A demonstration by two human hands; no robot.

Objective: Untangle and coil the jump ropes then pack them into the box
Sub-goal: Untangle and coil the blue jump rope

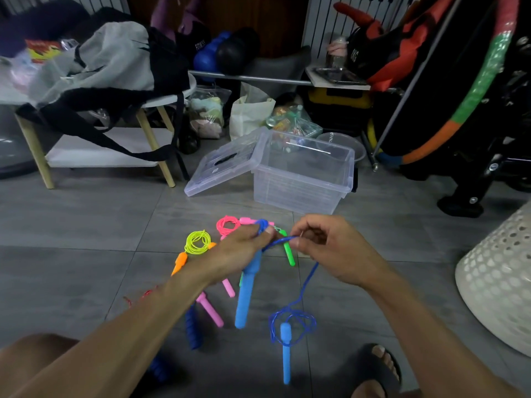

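1. Blue plastic handle (247, 291), smooth and tube-shaped, gripped at its top by left hand (241, 249); long axis runs near-vertical in view, free end pointing down toward the viewer.
2. Thin blue cord (309, 278) pinched between thumb and fingers of right hand (330, 248); trails down to a loose tangle around a second blue handle (286, 353) lying on grey floor tiles (86, 225), long axis toward the viewer.
3. Yellow cord coil (197, 241) with orange handle (179, 262), and pink cord coil (227, 224), round and flat on the floor just beyond the hands.
4. Pink handles (211, 308), a green handle (288, 251) and a ribbed dark-blue handle (192, 326) lying near.
5. Clear plastic box (301, 173), rectangular, open, no ropes inside; clear lid (221, 165) leaning against its left side.
6. White perforated basket (500, 282) at right.
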